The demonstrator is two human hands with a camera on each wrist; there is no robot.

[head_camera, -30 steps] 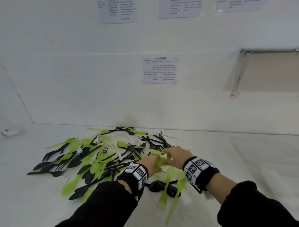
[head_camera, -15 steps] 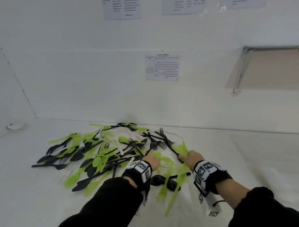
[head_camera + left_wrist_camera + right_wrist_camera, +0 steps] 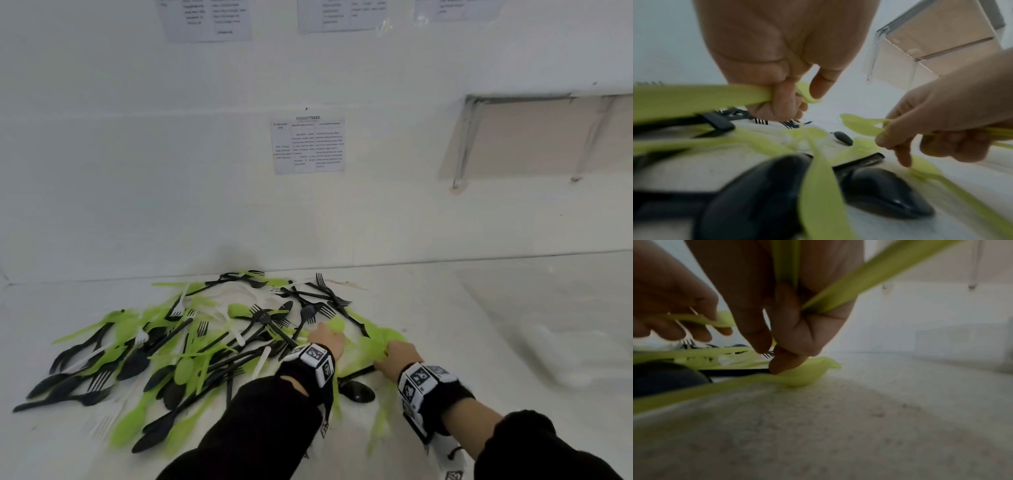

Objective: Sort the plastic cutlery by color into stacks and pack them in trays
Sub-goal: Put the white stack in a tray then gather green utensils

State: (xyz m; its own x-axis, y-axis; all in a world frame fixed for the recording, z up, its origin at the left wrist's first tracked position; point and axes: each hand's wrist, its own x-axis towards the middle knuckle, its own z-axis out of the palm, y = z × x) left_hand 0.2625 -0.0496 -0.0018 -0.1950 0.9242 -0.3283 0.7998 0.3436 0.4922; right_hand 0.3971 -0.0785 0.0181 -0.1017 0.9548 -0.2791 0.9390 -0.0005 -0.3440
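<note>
Both hands sit at the near right edge of the mixed cutlery pile [image 3: 191,346] on the white table [image 3: 513,342], L hand [image 3: 777,56] & R hand [image 3: 789,308] each w/ fingers curled tight round green cutlery [image 3: 789,261].

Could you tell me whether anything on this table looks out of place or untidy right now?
Yes: the cutlery lies in one tangled heap, green, black and white pieces crossing each other. Nothing looks broken. Both the left hand and right hand grip green pieces.
</note>
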